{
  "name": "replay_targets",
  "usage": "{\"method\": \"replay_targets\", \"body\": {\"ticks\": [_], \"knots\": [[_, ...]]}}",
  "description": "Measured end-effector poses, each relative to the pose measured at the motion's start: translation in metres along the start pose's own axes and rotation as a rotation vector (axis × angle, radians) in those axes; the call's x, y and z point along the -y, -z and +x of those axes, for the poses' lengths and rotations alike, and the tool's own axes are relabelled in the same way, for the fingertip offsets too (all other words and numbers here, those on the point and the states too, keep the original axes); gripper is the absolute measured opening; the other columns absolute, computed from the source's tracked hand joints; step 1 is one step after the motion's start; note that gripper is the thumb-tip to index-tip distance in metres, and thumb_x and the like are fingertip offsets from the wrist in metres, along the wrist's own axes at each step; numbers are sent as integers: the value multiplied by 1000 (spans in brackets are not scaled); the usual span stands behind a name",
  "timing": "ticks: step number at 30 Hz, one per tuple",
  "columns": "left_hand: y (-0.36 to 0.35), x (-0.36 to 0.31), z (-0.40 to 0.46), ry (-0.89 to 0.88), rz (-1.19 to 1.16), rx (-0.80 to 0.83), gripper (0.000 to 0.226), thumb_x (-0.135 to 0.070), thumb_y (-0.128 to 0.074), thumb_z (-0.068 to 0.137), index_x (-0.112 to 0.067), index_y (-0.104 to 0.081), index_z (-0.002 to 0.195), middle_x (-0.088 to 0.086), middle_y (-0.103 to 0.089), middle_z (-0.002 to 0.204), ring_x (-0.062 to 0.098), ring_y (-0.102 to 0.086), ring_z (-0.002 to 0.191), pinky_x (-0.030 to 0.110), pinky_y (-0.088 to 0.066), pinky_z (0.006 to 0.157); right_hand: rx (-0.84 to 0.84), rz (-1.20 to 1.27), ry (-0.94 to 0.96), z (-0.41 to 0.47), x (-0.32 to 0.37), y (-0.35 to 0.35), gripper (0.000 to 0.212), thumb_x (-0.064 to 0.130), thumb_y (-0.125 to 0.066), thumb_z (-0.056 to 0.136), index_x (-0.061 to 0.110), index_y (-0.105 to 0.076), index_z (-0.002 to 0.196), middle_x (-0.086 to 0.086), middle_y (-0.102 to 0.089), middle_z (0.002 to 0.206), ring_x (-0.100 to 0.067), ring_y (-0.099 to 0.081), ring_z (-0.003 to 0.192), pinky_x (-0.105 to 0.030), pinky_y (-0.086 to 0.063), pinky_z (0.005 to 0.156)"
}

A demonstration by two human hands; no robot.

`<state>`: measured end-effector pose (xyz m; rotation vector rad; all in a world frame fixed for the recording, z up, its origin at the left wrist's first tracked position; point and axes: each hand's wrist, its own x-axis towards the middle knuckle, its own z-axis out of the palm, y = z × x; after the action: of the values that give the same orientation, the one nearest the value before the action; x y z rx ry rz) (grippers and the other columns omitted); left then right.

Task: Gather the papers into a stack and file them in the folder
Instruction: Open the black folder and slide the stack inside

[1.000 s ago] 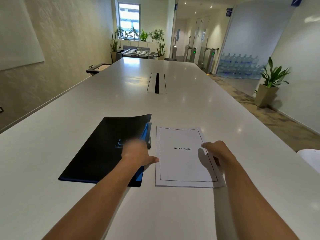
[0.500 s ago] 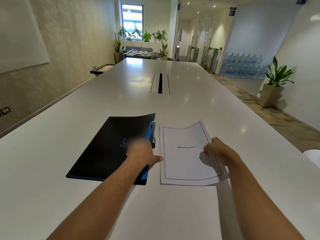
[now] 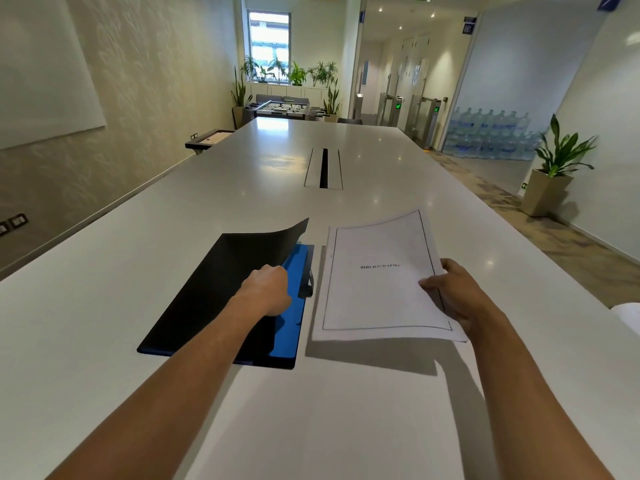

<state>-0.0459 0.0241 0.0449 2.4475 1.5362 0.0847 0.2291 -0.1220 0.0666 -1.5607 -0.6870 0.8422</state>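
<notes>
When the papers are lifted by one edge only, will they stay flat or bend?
The papers, held by the right hand at one edge, already curve upward at the far corner, so probably floppy. One hand carries them, so likely light.

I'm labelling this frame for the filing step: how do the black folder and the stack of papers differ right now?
The folder is black with a blue inside; the papers are white with a thin border and a printed heading. The folder's back lies on the table, its cover lifted by the left hand; the papers are raised off the table in the right hand, casting a shadow. Both are similar flat rectangles, side by side.
</notes>
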Motion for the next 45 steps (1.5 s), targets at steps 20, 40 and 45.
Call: {"method": "replay_targets", "body": {"ticks": [20, 40, 45], "knots": [[12, 3, -4, -38, -47, -23, 10, -11, -58, 88, -16, -55, 79, 5, -61, 86, 17, -63, 70, 23, -52, 62, 192, -406, 12, 3, 31, -55, 27, -2, -56, 83, 6, -54, 109, -18, -65, 103, -29, -67, 92, -36, -57, 77], [7, -16, -9, -49, 166, -121, 8, -15, -52, 92, -9, -57, 94, 1, -44, 67, 14, -55, 58, 21, -45, 56, 184, -779, 234, -8, 76, -103, 36, 7, -48, 90, 7, -42, 125, -10, -49, 107, -28, -49, 92, -27, -35, 54], [12, -21, -10, -29, 164, -126, 11, -16, -53, 92, -13, -49, 83, 1, -46, 67, 11, -50, 51, 18, -36, 46, 174, -678, 217, -7, 65, -111, 33, 5, -46, 86, 5, -44, 119, -11, -52, 103, -24, -51, 86, -29, -38, 58]]}}
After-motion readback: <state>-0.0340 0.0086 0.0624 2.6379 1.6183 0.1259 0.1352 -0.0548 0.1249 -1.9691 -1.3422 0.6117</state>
